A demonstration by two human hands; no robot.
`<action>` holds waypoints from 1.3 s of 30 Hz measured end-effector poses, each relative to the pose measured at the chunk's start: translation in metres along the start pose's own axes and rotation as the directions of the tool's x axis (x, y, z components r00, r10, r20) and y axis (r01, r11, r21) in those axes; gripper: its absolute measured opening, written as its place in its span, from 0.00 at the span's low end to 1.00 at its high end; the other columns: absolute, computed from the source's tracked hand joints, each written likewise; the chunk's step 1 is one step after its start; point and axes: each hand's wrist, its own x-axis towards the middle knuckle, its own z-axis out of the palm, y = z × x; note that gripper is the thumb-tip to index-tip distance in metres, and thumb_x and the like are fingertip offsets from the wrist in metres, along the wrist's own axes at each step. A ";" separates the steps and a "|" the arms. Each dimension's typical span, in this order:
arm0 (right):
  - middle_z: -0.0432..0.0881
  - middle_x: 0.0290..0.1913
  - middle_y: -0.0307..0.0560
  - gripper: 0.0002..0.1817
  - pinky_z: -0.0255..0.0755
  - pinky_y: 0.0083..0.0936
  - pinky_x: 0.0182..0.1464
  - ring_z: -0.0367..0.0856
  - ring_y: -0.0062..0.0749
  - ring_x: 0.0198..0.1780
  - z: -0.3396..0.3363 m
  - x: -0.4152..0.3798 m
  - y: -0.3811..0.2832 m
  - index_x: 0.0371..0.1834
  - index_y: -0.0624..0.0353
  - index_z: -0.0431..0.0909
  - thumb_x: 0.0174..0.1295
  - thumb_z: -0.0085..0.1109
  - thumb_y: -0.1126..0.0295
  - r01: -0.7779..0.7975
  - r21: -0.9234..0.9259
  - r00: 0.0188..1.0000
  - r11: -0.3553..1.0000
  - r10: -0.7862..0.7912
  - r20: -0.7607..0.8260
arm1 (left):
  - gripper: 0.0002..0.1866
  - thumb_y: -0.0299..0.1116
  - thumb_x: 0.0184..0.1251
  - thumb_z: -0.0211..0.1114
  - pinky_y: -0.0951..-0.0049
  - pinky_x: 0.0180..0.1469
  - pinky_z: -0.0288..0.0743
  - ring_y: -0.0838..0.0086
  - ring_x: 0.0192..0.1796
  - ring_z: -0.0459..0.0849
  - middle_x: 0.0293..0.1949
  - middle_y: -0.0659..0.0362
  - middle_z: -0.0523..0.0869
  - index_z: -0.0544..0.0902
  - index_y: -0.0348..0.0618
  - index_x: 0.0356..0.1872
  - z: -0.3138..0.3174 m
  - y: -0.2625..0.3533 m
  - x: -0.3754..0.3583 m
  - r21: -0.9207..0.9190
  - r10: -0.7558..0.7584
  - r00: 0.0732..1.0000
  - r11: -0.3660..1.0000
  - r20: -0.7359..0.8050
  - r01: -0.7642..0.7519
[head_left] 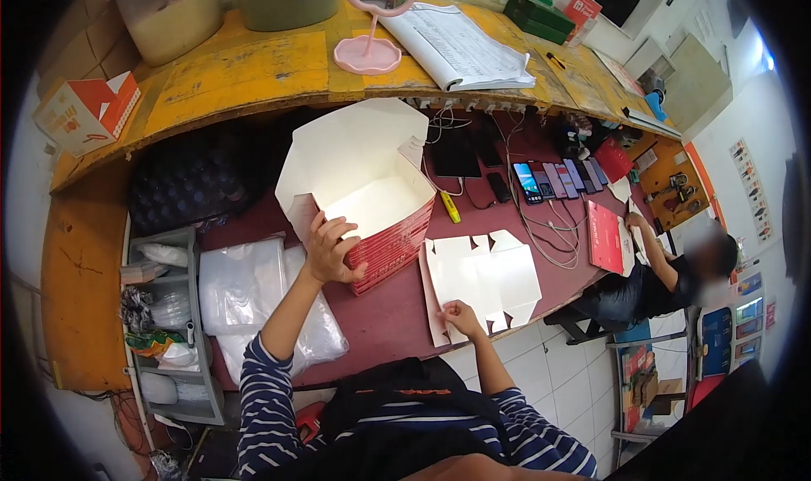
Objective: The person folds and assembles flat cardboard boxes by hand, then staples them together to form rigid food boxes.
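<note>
A tall stack of nested red-and-white cardboard boxes (389,249) stands on the dark red table, the top one with its white lid raised. My left hand (331,249) lies against the stack's near left corner, fingers spread over the rim and side. To the right lies a flat, unfolded white box blank (486,278) with slots and creases. My right hand (460,319) is at the blank's near edge, its thumb and fingers pinched together by the narrow side flap. Whether the flap is between the fingers is hard to see.
Clear plastic bags (245,291) lie left of the stack. Behind the blank are a yellow highlighter (450,208), several phones (545,181) and white cables. A co-worker (659,270) sits at the right with a red box piece (604,236). A yellow shelf (245,67) overhangs the back.
</note>
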 end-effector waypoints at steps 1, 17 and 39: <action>0.78 0.26 0.49 0.11 0.69 0.21 0.29 0.76 0.27 0.27 -0.007 -0.001 0.006 0.34 0.64 0.75 0.52 0.56 0.67 0.046 -0.045 0.999 0.998 -0.046 0.000 | 0.21 0.47 0.42 0.60 0.56 0.59 0.50 0.66 0.48 0.68 0.41 0.60 0.71 0.67 0.50 0.38 0.000 0.006 0.002 0.017 -0.018 0.999 1.000 -0.040 0.019; 0.74 0.43 0.44 0.16 0.66 0.19 0.46 0.72 0.22 0.43 -0.031 -0.143 -0.170 0.48 0.66 0.65 0.61 0.45 0.66 0.536 0.514 0.729 0.669 -0.061 -0.682 | 0.12 0.35 0.59 0.56 0.73 0.37 0.73 0.75 0.38 0.78 0.40 0.60 0.78 0.73 0.42 0.42 0.095 0.224 0.012 -0.263 -0.187 0.226 -0.890 0.956 0.373; 0.75 0.35 0.44 0.23 0.69 0.19 0.32 0.75 0.24 0.32 -0.011 -0.175 -0.199 0.42 0.63 0.65 0.42 0.63 0.80 0.712 0.295 0.582 0.637 -0.302 -0.755 | 0.22 0.36 0.60 0.55 0.70 0.57 0.59 0.72 0.55 0.66 0.54 0.56 0.69 0.64 0.41 0.55 0.042 0.200 0.088 -0.148 -0.049 0.626 -0.983 0.778 0.106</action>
